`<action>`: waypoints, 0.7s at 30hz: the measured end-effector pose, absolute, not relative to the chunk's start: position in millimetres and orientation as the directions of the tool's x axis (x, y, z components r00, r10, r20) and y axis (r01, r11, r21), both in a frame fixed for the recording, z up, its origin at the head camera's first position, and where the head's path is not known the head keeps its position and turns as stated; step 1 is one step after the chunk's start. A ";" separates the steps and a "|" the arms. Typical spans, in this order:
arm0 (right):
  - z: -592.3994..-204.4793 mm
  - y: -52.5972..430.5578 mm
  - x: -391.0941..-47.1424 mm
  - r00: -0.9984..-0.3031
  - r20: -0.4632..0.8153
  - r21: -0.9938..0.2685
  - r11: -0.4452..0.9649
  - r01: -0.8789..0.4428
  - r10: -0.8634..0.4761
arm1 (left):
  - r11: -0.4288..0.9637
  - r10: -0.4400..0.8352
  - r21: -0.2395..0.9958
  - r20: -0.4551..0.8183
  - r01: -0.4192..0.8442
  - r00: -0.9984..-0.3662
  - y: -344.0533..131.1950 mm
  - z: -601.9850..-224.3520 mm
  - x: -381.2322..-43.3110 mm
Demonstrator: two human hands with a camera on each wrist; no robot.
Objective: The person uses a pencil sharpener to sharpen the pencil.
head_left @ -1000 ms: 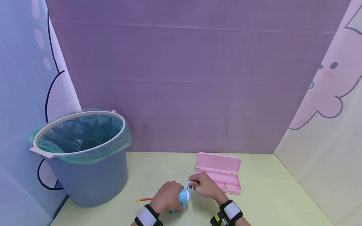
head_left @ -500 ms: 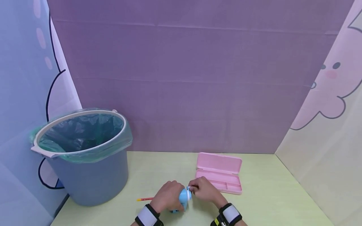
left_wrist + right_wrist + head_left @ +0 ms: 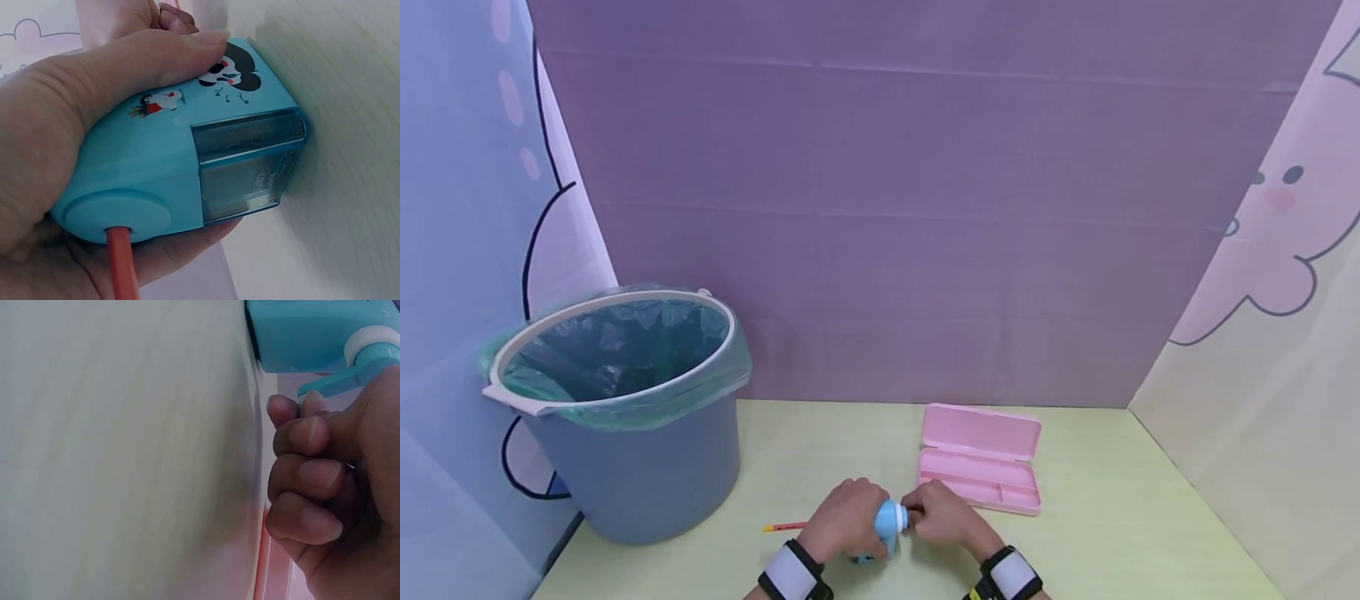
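Observation:
A light blue crank pencil sharpener (image 3: 887, 523) stands on the table, with cartoon prints and a see-through shavings drawer (image 3: 247, 172) on show in the left wrist view. My left hand (image 3: 847, 518) grips its body from above, thumb on one side and fingers on the other. A red pencil (image 3: 122, 265) sticks into the round front hole; its yellow end points left in the head view. My right hand (image 3: 946, 515) pinches the end of the blue crank (image 3: 331, 382), its other fingers curled. The knob is mostly hidden by the fingertips.
Behind the right hand lies an open pink pencil case (image 3: 981, 433). A large grey-blue bin (image 3: 647, 467) lined with a green bag stands at the left. A purple sheet (image 3: 880, 208) closes off the back of the table.
My right hand has swung the crank down from an upward position, and the crank arm is now hidden in the head view. My left hand, the sharpener and the pencil stay in place.

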State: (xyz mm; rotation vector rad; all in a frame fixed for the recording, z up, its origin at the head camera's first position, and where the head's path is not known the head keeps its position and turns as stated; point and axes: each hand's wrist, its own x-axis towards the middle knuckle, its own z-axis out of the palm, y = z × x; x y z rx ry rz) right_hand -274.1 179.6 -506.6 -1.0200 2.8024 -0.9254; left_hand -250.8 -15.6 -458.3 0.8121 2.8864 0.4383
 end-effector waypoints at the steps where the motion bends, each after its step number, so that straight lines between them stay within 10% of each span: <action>1: -506.5 179.7 -273.4 -0.789 0.171 -0.541 0.613 -0.575 -0.590 | 0.814 0.527 0.303 -0.026 0.496 -0.850 -15.5 -458.6 -250.9; 21: -508.1 179.5 -259.0 -0.800 0.109 -0.544 0.638 -0.544 -0.590 | 0.800 0.543 0.296 0.012 0.522 -0.840 -16.6 -459.5 -250.1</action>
